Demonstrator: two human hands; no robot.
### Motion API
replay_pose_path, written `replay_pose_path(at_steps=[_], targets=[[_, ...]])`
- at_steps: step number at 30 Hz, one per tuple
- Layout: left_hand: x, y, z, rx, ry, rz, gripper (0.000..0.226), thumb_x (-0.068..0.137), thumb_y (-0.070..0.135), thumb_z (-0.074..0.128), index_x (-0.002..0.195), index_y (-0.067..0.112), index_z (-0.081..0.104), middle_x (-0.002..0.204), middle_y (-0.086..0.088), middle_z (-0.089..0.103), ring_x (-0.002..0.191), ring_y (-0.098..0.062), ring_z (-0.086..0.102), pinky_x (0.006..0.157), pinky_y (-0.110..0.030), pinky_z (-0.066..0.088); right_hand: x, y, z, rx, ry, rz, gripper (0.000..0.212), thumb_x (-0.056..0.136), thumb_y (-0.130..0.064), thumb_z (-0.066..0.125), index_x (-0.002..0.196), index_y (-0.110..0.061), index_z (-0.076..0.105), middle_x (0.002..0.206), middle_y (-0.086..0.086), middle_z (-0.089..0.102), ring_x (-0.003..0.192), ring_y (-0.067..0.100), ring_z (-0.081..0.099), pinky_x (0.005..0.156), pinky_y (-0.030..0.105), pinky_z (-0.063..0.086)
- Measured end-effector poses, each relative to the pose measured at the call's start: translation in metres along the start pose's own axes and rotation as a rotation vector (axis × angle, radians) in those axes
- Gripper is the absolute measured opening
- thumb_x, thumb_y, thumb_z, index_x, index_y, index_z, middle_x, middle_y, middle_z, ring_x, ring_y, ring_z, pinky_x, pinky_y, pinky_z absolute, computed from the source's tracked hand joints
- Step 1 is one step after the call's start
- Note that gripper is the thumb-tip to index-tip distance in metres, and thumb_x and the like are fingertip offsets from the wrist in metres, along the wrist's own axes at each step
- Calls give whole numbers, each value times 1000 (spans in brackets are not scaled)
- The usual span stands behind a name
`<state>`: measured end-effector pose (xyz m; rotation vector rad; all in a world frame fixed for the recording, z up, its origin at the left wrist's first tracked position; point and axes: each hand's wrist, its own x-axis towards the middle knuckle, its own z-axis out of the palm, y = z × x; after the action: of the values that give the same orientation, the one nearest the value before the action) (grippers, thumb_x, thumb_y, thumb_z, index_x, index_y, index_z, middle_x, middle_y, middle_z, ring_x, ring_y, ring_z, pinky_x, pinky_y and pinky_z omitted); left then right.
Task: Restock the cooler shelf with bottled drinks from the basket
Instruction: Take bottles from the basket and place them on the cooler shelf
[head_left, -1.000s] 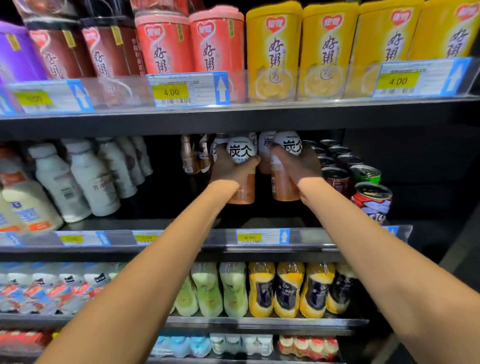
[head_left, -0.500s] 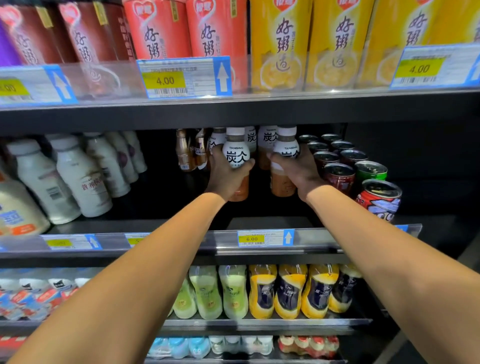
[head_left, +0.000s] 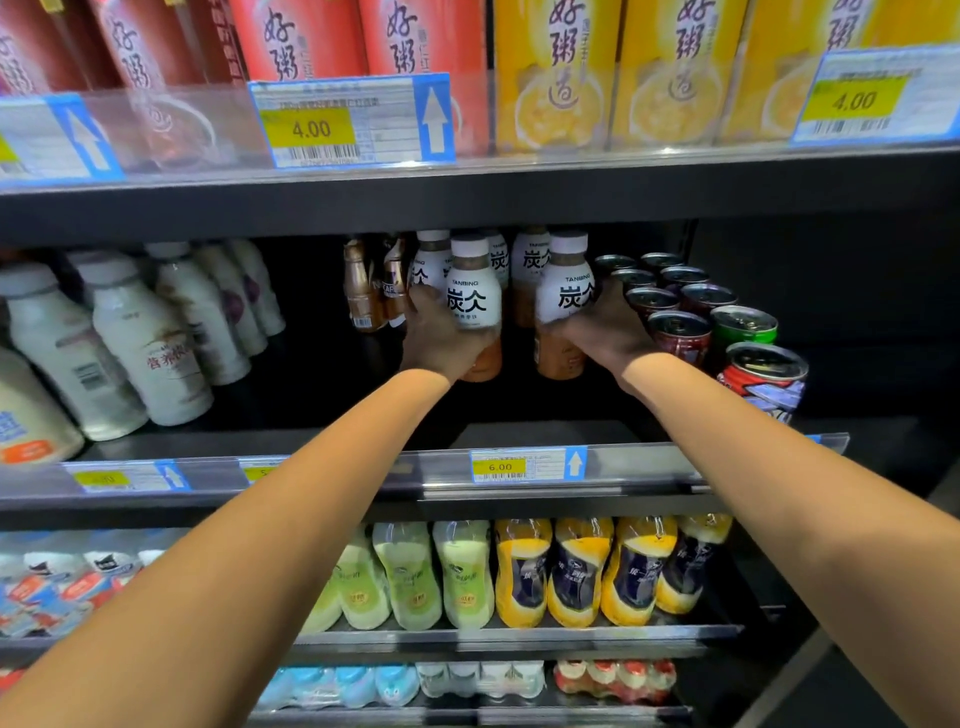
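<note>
At the centre of the frame, the left hand (head_left: 441, 338) is wrapped around one upright white-sleeved bottle (head_left: 471, 296) and the right hand (head_left: 605, 332) around its twin (head_left: 565, 296). Both stand vertical on the dark cooler shelf (head_left: 519, 431), just ahead of matching smooth plastic bottles behind, beside glossy cans (head_left: 680, 332).

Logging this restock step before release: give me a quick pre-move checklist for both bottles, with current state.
1. Left hand gripping the left bottle: ok.
2. Right hand gripping the right bottle: ok.
3. Both bottles upright, labels facing out: ok.
4. Bases seated on the shelf floor: cannot tell, dark under them.
5. Right hand clear of the cans: cannot tell, very close.
6. Aligned with the same-brand row behind: ok.
</note>
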<state>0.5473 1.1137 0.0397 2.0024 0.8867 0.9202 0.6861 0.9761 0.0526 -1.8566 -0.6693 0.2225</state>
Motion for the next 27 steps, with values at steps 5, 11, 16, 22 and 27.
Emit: replay_pose_path(at_steps=[5, 11, 16, 22, 27], targets=[[4, -3, 0, 52, -2, -13, 67, 71, 29, 85, 121, 8, 46, 121, -5, 64, 110, -22, 60, 88, -28, 46, -7, -4, -2, -66, 3, -16, 77, 73, -32, 86, 132, -12, 40, 125, 5, 61, 112, 24, 60, 84, 27, 45], [10, -2, 6, 130, 19, 51, 54, 73, 32, 83, 117, 10, 62, 122, -6, 68, 113, -25, 62, 92, -31, 49, -8, -7, 9, -161, 15, -70, 67, 80, -37, 80, 131, -10, 45, 133, 9, 59, 120, 27, 58, 80, 22, 40], [14, 1, 11, 90, 29, 76, 37, 75, 27, 82, 106, 11, 70, 111, -4, 72, 103, -22, 66, 89, -30, 51, 0, -10, 20, -169, 42, -79, 65, 79, -40, 80, 127, -10, 49, 128, 8, 62, 116, 26, 61, 80, 24, 43], [18, 7, 19, 113, 88, 39, 34, 77, 32, 76, 104, 12, 73, 111, -9, 71, 105, -27, 65, 92, -36, 53, 12, -14, 28, -249, 75, -38, 64, 80, -47, 75, 129, -11, 54, 129, 11, 63, 116, 30, 61, 77, 25, 42], [18, 12, 24, 142, 126, 14, 35, 81, 33, 75, 105, 9, 72, 110, -11, 71, 104, -28, 65, 87, -35, 53, 17, -15, 32, -306, 82, -25, 52, 85, -48, 69, 124, -13, 64, 125, 11, 66, 114, 30, 63, 74, 25, 40]])
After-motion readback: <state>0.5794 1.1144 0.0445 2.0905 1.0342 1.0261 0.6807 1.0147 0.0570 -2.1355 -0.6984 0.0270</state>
